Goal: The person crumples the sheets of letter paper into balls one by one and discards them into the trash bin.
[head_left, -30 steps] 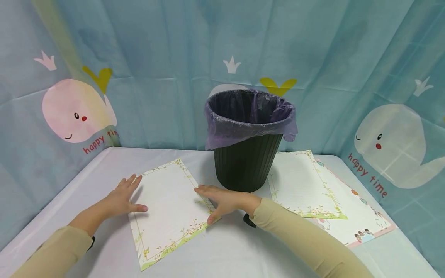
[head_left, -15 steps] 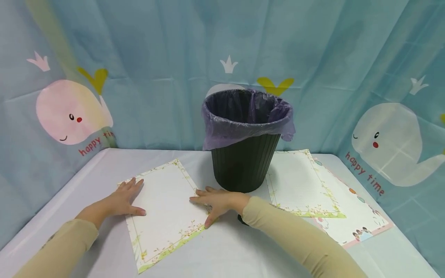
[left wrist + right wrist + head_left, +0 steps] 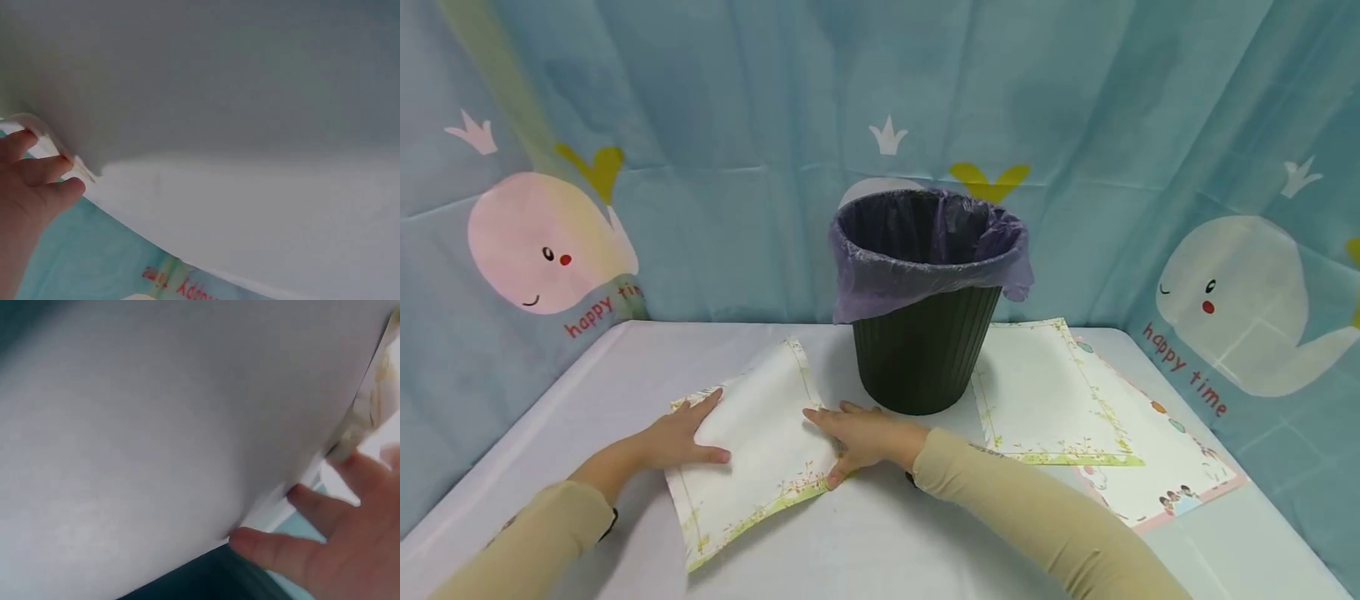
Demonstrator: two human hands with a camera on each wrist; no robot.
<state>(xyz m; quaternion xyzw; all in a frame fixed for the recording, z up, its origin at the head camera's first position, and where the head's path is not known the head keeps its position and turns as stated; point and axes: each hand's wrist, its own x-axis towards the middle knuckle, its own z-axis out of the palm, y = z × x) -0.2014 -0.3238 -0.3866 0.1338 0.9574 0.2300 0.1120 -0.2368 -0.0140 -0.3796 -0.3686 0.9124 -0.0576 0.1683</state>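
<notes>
A white sheet of letter paper [image 3: 760,450] with a floral border lies on the table, buckled upward, its near edge bowed. My left hand [image 3: 679,440] rests along its left side with fingers spread and the thumb over the sheet. On the opposite side, my right hand [image 3: 863,440] presses at the edge, fingers spread too. The left wrist view has the left fingertips [image 3: 76,186] right at the paper's border, where it bends. Seen from the right wrist, the right fingertips [image 3: 244,540] touch the sheet's edge.
Behind the right hand stands a black ribbed trash bin [image 3: 917,358] with a purple liner [image 3: 910,292] folded over its rim. A second floral sheet [image 3: 1045,392] lies right of it, overlapping a pink-edged sheet [image 3: 1187,475]. A blue whale-print curtain [image 3: 737,242] surrounds the white table.
The paper has gone from lying flat to buckling between the hands, and its near edge has lifted. My two hands have drawn slightly closer together. The bin and the other sheets stay in place.
</notes>
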